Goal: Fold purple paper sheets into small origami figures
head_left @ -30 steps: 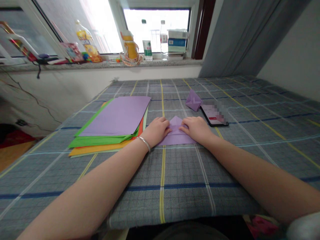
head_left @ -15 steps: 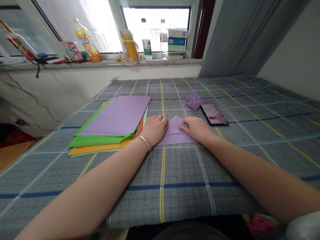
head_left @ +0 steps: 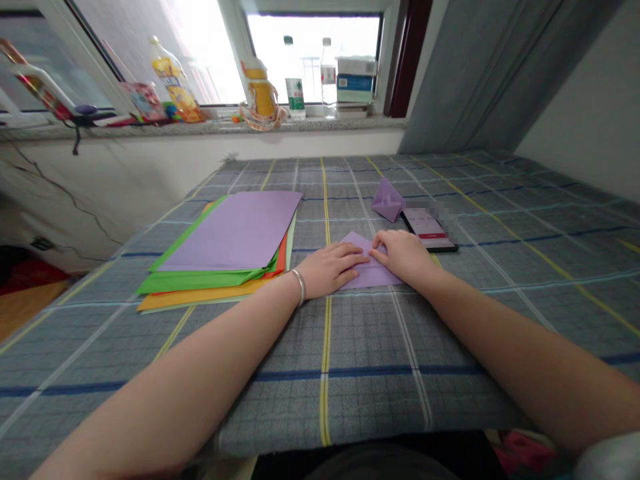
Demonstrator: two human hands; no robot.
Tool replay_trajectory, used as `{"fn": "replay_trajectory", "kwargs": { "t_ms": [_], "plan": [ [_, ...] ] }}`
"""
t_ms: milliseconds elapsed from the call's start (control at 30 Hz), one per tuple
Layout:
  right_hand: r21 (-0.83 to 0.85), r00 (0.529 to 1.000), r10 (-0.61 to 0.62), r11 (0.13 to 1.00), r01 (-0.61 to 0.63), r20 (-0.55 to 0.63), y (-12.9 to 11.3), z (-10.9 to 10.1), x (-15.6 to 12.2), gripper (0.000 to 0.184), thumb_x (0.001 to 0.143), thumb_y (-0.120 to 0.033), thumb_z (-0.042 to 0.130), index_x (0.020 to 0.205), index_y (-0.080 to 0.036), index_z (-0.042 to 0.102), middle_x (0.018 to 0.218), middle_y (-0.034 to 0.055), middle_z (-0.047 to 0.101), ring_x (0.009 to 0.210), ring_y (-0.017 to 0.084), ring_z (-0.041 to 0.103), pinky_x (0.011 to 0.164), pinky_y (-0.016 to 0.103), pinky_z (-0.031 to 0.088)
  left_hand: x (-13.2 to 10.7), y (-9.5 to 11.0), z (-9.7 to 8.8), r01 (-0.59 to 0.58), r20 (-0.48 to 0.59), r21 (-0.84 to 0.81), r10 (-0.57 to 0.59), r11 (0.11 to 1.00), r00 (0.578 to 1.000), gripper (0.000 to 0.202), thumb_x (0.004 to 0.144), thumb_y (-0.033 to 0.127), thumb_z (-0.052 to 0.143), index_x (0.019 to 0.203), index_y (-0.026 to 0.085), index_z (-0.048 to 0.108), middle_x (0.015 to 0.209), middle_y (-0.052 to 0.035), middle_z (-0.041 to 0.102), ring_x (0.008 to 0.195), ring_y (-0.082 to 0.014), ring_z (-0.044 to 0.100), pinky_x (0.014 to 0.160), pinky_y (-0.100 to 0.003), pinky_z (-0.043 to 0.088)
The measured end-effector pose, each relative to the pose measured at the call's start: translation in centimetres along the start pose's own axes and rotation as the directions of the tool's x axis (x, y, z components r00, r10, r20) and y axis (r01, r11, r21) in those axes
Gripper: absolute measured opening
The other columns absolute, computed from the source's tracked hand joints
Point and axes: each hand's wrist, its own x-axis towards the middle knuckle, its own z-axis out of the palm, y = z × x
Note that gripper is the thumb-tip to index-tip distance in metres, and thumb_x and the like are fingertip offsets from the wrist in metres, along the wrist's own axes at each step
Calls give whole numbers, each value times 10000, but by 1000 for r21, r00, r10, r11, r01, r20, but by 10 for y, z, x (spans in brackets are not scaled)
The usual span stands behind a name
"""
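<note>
A folded sheet of purple paper lies on the cloth-covered table, with a pointed peak on its far side. Across its left part my left hand rests palm down, fingers stretched out flat towards the middle. My right hand is on the paper's right part, its fingers curled and the thumb and forefinger bent together at the fold. The two hands nearly meet, and they cover both ends of the paper. Beyond them stands a finished-looking purple folded paper shape, beside a phone.
To the left lies a stack of coloured paper, purple on top with green, orange and yellow below. A checked tablecloth covers the table. Bottles, a yellow cup and boxes line the windowsill behind.
My left hand has slid right, from the paper's left edge onto its middle, and its fingers have straightened. My right hand has shifted slightly right.
</note>
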Motion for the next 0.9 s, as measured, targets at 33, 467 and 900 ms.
{"fn": "replay_trajectory", "kwargs": {
  "t_ms": [33,467,900],
  "plan": [
    [-34,1000,14,999,-15,-11,3,-1,-1,187,864,-356,592,919,-196,672,906,82,701,895,268,616,760,360,427,0,0,0,5,30,29,-5,1000,1000,419,991,322,363,1382,210,465,1437,-86,451,1341,-220,391,1147,-395,271],
    [325,988,101,936,-134,117,44,-38,-7,191,771,-196,638,946,-201,715,842,29,716,743,174,641,701,292,484,3,6,-3,120,195,124,-143,985,970,532,1005,437,281,1505,262,240,1584,-49,191,1468,-234,144,1183,-423,129],
    [249,988,54,964,-90,147,38,-34,-6,399,748,-271,697,1132,-169,663,1055,93,686,844,213,638,726,317,498,3,8,-3,164,174,84,-177,983,969,561,994,440,291,1504,211,243,1580,-64,215,1464,-228,163,1178,-413,137]
  ]
}}
